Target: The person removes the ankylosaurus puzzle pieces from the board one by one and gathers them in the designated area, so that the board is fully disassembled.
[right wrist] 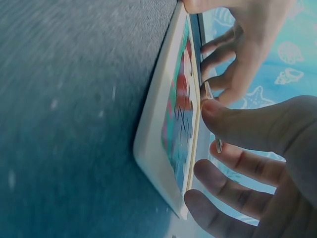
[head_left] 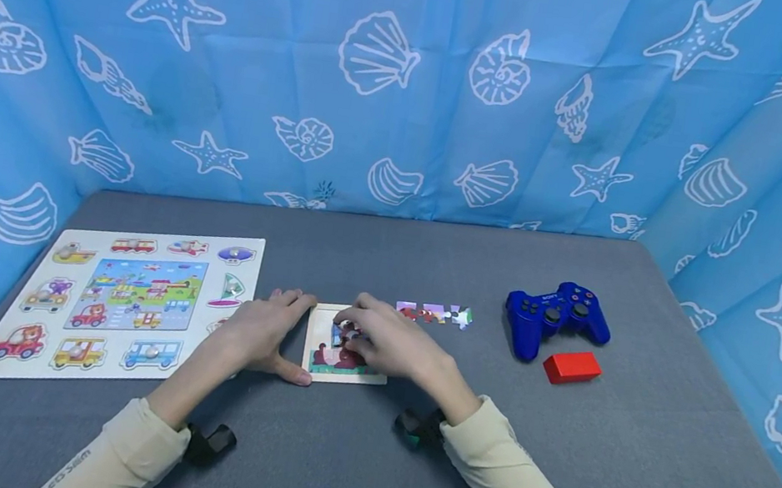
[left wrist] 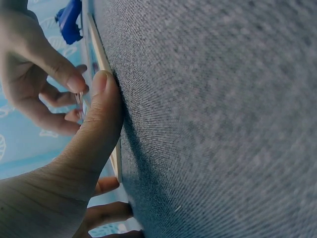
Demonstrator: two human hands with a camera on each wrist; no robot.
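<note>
A small wooden jigsaw tray (head_left: 347, 379) lies flat on the table, with picture pieces filling its near part. My left hand (head_left: 266, 332) holds the tray at its left side, thumb (left wrist: 100, 84) along the near edge and fingers towards the far corner. Over the tray, my right hand (head_left: 388, 338) pinches a thin puzzle piece (right wrist: 219, 145) between thumb and fingers. That piece is tilted edge-on in the right wrist view, raised above the pieces (right wrist: 182, 99) in the tray. The right fingers partly cover it from above.
Several loose puzzle pieces (head_left: 432, 313) lie behind the right hand. A large peg puzzle board (head_left: 223, 253) with vehicle pictures is at the left, partly behind the left hand. A blue game controller (head_left: 553, 315) and a red block (head_left: 572, 367) sit to the right. A blue curtain (head_left: 390, 151) borders the table.
</note>
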